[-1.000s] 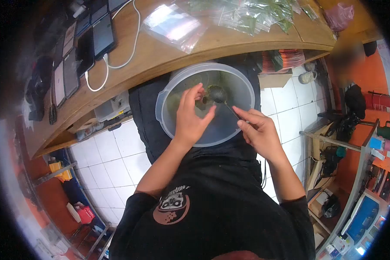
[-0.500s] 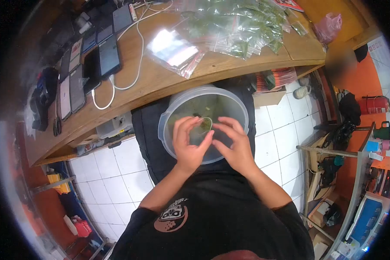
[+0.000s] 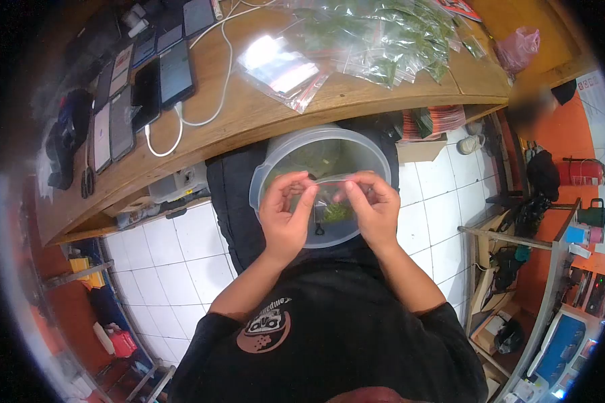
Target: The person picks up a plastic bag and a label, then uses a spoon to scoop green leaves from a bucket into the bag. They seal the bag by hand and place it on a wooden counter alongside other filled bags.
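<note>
Over the round translucent tub (image 3: pixel 265 169), a small clear zip bag (image 3: pixel 329 201) hangs between my two hands, with green leafy material visible low in it or just behind it. My left hand (image 3: pixel 288 216) pinches the bag's top edge at its left end. The right end of that edge, with its red line, is pinched by my right hand (image 3: pixel 374 208). More green material (image 3: pixel 323 156) lies down in the tub.
A wooden desk (image 3: pixel 228 114) carries several phones (image 3: pixel 176 74), white cables, flat empty bags (image 3: pixel 282 67) and a pile of filled green bags (image 3: pixel 383 40). A metal shelf (image 3: pixel 558 262) stands right. A fire extinguisher (image 3: pixel 580 172) is beyond.
The bag's mouth was a round open loop; now its edge is drawn straight between my hands. My right hand has moved a little right and the bag's body now shows below.
</note>
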The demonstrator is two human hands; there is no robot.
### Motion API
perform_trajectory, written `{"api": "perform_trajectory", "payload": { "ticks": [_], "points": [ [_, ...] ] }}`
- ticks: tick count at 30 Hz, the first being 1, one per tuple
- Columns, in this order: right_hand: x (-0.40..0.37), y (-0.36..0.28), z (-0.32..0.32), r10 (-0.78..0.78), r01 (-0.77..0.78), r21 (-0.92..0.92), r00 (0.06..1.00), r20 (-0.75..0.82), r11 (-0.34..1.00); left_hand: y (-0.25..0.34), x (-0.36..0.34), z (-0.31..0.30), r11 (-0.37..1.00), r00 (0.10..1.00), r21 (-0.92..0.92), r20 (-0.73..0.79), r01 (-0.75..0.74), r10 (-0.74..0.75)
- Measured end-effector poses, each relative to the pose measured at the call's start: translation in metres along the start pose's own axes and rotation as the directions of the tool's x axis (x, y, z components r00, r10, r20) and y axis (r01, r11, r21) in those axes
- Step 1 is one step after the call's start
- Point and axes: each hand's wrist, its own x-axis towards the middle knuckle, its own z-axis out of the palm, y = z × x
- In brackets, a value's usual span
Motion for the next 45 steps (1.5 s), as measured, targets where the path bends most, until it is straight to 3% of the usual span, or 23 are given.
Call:
{"api": "perform_trajectory", "payload": {
  "ticks": [9,11,17,20,23,27,29,33,35,36,38,39,41,42,44,45],
  "points": [
    [0.009,-0.009,0.001,-0.091,0.089,-0.051,0.995,-0.028,0.995,0.001,0.004,-0.005,0.998,0.998,-0.067,0.06,0.005,-0.001],
    [0.012,-0.01,0.004,0.026,-0.026,0.056,1.0,0.003,0.998,0.002,0.004,-0.01,0.999,0.997,-0.037,0.079,-0.01,0.012],
    [0.013,-0.011,-0.001,0.032,-0.023,-0.069,0.992,0.121,0.997,0.009,0.011,-0.013,0.998,0.989,-0.052,0.146,0.041,-0.033],
    [0.014,-0.01,0.005,0.09,-0.092,0.005,0.983,0.162,0.996,0.005,0.012,-0.02,0.998,0.983,-0.029,0.177,0.056,-0.05],
    [0.014,-0.015,0.006,0.111,-0.1,-0.074,0.978,0.178,0.992,0.003,0.014,-0.021,0.998,0.975,-0.022,0.218,0.06,-0.053],
    [0.018,-0.015,0.007,0.166,-0.161,-0.038,0.965,0.202,0.986,0.007,0.018,-0.022,0.998,0.96,0.035,0.272,0.058,-0.065],
    [0.022,-0.01,0.006,0.018,0.068,-0.264,0.951,0.308,0.962,0.004,0.017,-0.024,0.997,0.953,0.056,0.296,0.045,-0.06],
    [0.028,-0.022,0.012,0.0,0.086,-0.285,0.957,0.29,0.954,0.013,0.022,-0.021,0.996,0.949,0.088,0.314,0.0,-0.028],
    [0.031,-0.029,0.011,0.196,-0.069,-0.34,0.914,0.355,0.938,0.019,0.023,-0.028,0.985,0.93,0.17,0.365,-0.03,-0.035],
    [0.034,-0.033,0.008,0.191,-0.064,-0.339,0.915,0.355,0.939,0.02,0.023,-0.031,0.966,0.91,0.25,0.412,-0.063,-0.048],
    [0.043,-0.045,-0.001,0.366,-0.201,-0.364,0.803,0.471,0.909,0.021,0.021,-0.031,0.98,0.907,0.2,0.415,-0.007,-0.078],
    [0.048,-0.056,-0.003,0.361,-0.197,-0.362,0.805,0.47,0.911,0.022,0.021,-0.032,0.987,0.901,0.151,0.419,0.053,-0.113],
    [0.059,-0.079,-0.007,0.461,-0.308,-0.36,0.731,0.503,0.881,0.038,0.022,-0.021,0.996,0.934,0.088,0.356,-0.01,-0.022],
    [0.064,-0.081,-0.012,0.41,-0.288,-0.313,0.782,0.469,0.905,0.044,0.023,-0.017,0.997,0.958,0.028,0.281,-0.071,0.061],
    [0.078,-0.093,-0.017,0.163,-0.171,0.015,0.96,0.229,0.985,0.045,0.03,-0.026,0.99,0.952,0.063,0.286,-0.129,0.106],
    [0.088,-0.096,-0.023,0.078,-0.103,0.23,0.991,0.112,0.968,0.045,0.034,-0.029,0.979,0.946,0.097,0.289,-0.18,0.146]
  ]
}}
